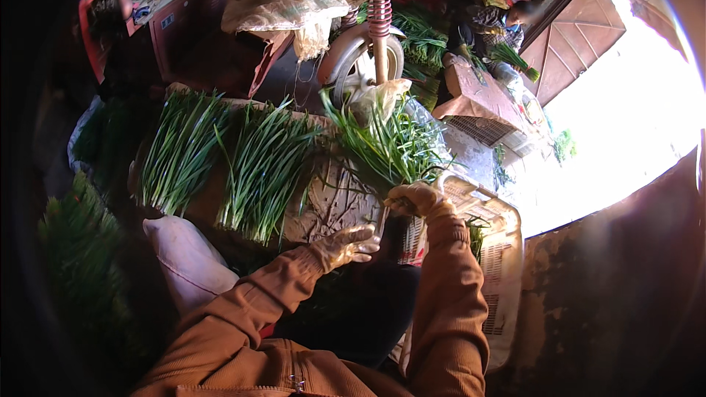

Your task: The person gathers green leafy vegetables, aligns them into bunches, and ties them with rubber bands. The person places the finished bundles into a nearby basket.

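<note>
My gloved right hand (416, 198) grips a bunch of long green leaves (386, 146), likely garlic chives, by its lower end. The leaves fan upward and away from me. My gloved left hand (348, 246) is held out with fingers apart and nothing in it, just in front of a low work surface (336, 198) covered in brown sheeting. Two heaps of the same greens lie there, one at the left (182, 149) and one in the middle (267, 171), pale stem ends towards me.
A cream plastic crate (510, 264) stands under my right forearm. At the left lies a white sack (187, 259). A three-wheeler's front wheel (367, 63) rises behind the work surface. Another person (496, 27) sits at the back right, holding a green bunch (513, 58), near a brown-covered crate (485, 102).
</note>
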Demonstrator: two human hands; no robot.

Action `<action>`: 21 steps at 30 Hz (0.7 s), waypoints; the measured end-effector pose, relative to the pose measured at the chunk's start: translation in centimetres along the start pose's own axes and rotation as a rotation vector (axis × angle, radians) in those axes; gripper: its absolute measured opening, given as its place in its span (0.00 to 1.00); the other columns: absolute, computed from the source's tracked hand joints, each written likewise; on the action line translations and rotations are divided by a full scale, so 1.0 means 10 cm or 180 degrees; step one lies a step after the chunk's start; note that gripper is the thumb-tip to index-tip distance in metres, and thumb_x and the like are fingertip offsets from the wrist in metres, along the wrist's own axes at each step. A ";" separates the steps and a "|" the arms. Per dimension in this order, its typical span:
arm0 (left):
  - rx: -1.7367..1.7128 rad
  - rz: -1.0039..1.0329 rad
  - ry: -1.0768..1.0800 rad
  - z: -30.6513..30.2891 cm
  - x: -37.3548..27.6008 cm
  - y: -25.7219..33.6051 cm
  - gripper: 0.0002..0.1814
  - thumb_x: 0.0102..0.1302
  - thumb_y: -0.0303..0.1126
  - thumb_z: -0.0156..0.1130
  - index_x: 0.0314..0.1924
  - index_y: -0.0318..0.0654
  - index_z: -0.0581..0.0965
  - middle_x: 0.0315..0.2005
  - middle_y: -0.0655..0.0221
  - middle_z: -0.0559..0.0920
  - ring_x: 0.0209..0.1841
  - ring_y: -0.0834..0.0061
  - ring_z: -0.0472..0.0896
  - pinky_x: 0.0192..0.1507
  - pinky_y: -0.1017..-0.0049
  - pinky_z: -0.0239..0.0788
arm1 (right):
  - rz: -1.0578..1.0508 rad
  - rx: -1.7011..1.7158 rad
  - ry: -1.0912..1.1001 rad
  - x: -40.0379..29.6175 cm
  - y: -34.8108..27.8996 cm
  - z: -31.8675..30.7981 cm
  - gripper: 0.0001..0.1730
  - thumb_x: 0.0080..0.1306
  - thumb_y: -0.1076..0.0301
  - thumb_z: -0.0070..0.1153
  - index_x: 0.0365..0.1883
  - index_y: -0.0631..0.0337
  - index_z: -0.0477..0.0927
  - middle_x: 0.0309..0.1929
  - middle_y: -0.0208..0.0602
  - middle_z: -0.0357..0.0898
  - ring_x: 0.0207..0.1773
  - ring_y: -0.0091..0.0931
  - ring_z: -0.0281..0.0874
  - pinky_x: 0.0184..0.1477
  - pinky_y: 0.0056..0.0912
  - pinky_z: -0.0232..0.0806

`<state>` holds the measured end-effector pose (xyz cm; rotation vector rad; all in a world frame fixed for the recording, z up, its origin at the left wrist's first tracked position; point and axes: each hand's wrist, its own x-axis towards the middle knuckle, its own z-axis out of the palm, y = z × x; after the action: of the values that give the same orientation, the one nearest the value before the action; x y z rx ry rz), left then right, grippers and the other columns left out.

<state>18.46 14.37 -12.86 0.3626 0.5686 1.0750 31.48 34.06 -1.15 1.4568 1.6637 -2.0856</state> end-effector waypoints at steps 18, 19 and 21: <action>-0.0466 0.1398 0.0569 0.24 -0.17 0.83 0.20 0.60 0.37 0.63 0.50 0.34 0.76 0.44 0.63 0.81 0.41 0.70 0.81 0.47 0.69 0.74 | -0.1651 0.1017 -0.0625 -0.75 0.68 1.16 0.32 0.63 0.62 0.59 0.63 0.63 0.63 0.52 0.32 0.74 0.51 0.22 0.71 0.54 0.26 0.64; -0.0333 0.1401 0.0585 0.22 -0.20 0.86 0.19 0.60 0.36 0.62 0.49 0.34 0.76 0.43 0.64 0.81 0.40 0.70 0.81 0.46 0.70 0.75 | -0.1693 0.0972 -0.0496 -0.70 0.61 1.20 0.33 0.63 0.60 0.58 0.63 0.63 0.62 0.53 0.32 0.74 0.53 0.22 0.71 0.56 0.26 0.62; -0.0072 0.1394 0.0614 0.18 -0.24 0.92 0.16 0.61 0.36 0.62 0.46 0.34 0.78 0.40 0.65 0.82 0.39 0.72 0.82 0.45 0.71 0.75 | -0.1461 0.0849 0.0008 -0.75 0.49 1.23 0.27 0.66 0.60 0.55 0.59 0.65 0.67 0.50 0.34 0.76 0.52 0.22 0.71 0.53 0.25 0.63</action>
<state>12.06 16.24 -5.77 0.3753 0.6646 1.5486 31.01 18.89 0.05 1.2213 1.9292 -2.6306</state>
